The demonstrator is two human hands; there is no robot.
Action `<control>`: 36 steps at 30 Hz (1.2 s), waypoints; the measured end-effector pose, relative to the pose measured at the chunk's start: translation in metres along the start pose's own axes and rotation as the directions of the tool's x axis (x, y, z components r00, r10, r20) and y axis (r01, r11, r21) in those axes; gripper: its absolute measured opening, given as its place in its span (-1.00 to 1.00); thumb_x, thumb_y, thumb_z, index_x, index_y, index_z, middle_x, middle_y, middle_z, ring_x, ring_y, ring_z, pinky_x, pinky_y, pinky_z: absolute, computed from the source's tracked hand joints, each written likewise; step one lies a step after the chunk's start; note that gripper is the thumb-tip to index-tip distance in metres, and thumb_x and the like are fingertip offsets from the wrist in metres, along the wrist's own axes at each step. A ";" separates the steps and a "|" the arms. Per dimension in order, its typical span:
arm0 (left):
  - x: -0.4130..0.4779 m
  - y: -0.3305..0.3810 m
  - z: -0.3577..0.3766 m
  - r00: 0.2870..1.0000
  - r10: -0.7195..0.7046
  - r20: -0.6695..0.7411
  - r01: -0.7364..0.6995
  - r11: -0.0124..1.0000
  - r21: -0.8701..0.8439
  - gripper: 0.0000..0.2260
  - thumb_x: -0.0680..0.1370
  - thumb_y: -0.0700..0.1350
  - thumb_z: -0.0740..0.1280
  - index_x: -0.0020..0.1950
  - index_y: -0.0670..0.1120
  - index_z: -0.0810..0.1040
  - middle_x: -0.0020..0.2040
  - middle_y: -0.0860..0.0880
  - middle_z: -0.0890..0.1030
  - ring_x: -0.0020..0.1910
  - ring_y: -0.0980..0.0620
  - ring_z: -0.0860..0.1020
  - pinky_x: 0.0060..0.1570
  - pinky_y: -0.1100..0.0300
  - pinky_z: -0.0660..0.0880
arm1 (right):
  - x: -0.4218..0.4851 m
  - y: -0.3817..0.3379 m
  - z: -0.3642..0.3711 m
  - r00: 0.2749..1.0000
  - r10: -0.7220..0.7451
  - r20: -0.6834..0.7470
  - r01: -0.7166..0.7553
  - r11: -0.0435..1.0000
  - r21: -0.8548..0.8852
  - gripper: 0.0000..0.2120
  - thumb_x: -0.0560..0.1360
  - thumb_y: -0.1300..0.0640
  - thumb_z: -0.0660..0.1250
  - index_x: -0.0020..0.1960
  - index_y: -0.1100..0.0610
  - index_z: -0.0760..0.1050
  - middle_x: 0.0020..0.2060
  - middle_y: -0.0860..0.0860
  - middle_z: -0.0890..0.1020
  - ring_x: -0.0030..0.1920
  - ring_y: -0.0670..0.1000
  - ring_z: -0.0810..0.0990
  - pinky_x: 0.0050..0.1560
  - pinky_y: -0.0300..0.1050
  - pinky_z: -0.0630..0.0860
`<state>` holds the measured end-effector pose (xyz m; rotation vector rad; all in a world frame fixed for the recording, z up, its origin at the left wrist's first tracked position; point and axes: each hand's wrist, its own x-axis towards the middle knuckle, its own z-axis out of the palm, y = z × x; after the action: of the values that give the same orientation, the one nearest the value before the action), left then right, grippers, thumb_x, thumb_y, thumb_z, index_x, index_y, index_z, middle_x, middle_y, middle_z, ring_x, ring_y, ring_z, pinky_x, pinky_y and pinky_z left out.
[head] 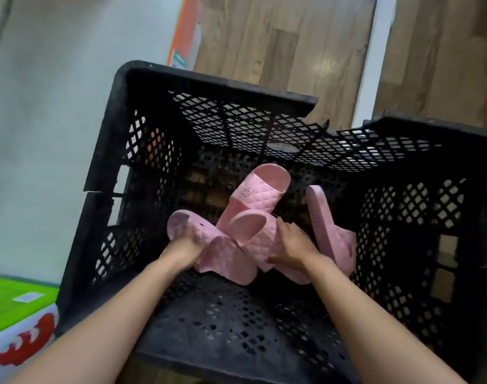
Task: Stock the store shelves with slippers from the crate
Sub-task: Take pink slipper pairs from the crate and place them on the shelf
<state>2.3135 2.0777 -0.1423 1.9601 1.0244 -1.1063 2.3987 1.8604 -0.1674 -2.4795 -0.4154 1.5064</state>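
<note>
Right wall of crate (209,84) off-frame

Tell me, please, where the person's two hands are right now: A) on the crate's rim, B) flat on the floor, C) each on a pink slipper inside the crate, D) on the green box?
C: inside the black crate, the left hand grips the leftmost pink slipper and the right hand holds the middle slipper.

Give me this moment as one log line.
phase: pickup in crate | left hand: grips left slipper | right hand: grips middle slipper | loose: back slipper, right slipper
</note>
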 end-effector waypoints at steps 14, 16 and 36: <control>0.031 -0.021 0.018 0.912 -0.330 0.242 0.398 0.577 -0.713 -0.65 0.51 0.06 0.33 0.17 -0.14 0.47 -0.09 -0.07 0.56 -0.17 0.00 0.50 -0.23 0.18 0.42 | 0.022 0.018 0.010 0.990 -0.059 -0.128 0.067 0.996 0.057 -0.26 0.33 -0.02 0.47 0.40 0.08 0.22 0.18 0.06 0.46 0.23 0.09 0.44 0.16 0.00 0.42; 0.029 -0.024 0.015 0.897 -0.317 0.307 0.435 0.521 -0.734 -0.70 0.49 0.03 0.37 0.07 -0.16 0.50 0.02 -0.10 0.56 -0.12 0.00 0.51 -0.11 0.17 0.46 | 0.019 0.018 0.011 0.988 -0.059 -0.143 0.068 0.996 0.058 -0.30 0.33 -0.02 0.46 0.38 0.09 0.24 0.15 0.08 0.47 0.21 0.10 0.45 0.15 0.00 0.42; -0.006 0.011 0.016 0.992 -0.126 -0.019 0.079 0.729 -0.680 -0.26 0.08 0.07 0.55 0.19 -0.16 0.50 0.06 -0.11 0.62 0.02 -0.07 0.59 0.11 0.00 0.53 | -0.052 0.020 -0.009 0.954 0.142 -0.265 -0.024 0.914 0.405 -0.48 0.31 -0.02 0.46 0.16 0.10 0.35 0.03 0.05 0.53 0.01 0.05 0.52 -0.04 -0.10 0.43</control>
<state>2.3150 2.0577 -0.1420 1.3491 1.3519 -0.5807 2.3869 1.8233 -0.1268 -2.3516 0.0507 1.0901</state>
